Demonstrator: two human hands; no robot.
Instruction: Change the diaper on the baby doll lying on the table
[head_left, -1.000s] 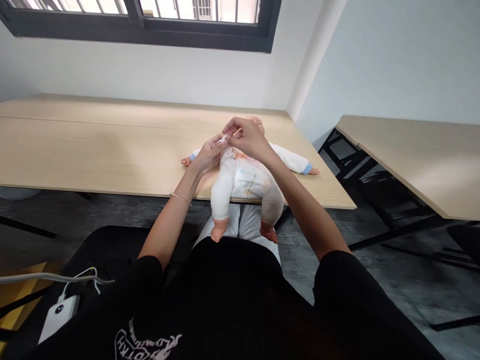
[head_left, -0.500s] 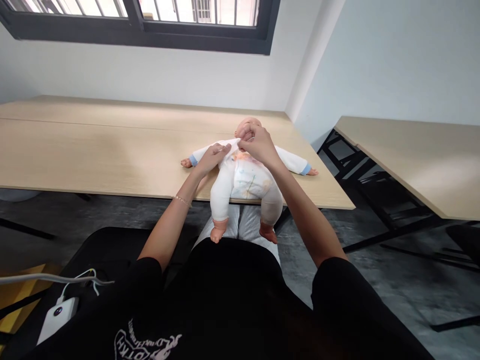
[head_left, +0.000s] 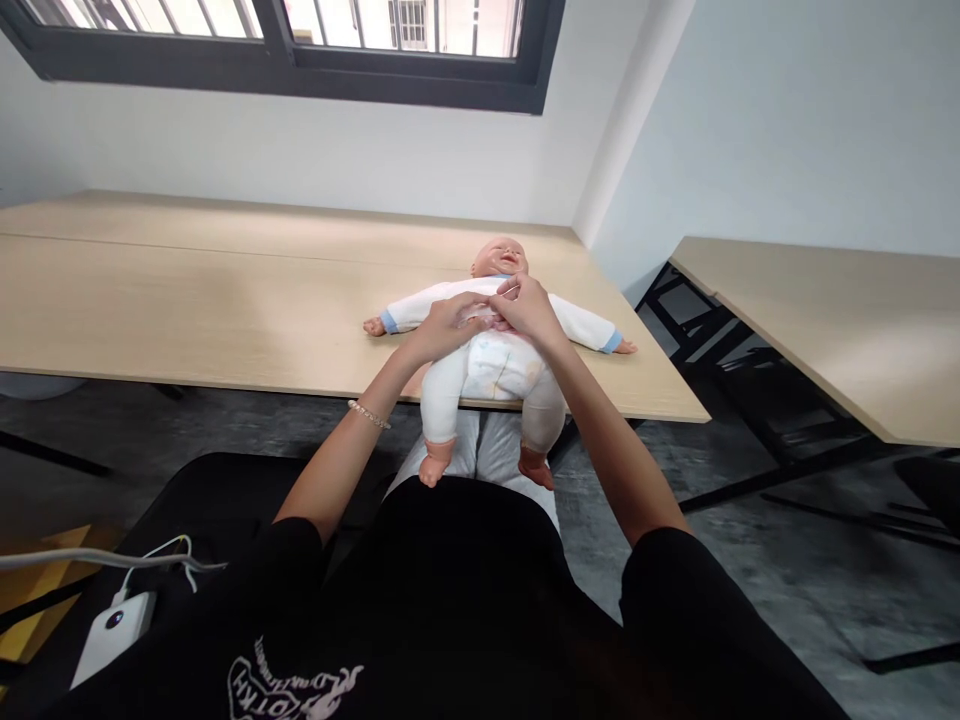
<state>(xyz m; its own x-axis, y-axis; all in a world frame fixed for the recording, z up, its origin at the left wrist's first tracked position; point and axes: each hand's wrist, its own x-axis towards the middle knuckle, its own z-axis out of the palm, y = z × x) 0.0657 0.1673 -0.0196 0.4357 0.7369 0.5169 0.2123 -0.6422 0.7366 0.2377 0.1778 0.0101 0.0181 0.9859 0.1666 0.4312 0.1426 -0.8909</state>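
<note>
The left hand point(head_left: 446, 329) and right hand point(head_left: 528, 308) lie together on the doll's point(head_left: 499, 368) white top point(head_left: 574, 322), mid-frame on the desk point(head_left: 187, 300); whether they pinch the cloth cannot be told

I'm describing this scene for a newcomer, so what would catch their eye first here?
A soft baby doll lies on its back on a pale wooden table, its legs hanging over the near edge. The left hand and right hand rest at the middle of its white long-sleeved top, which has blue cuffs. Above, a dark-framed window shows bright daylight.
</note>
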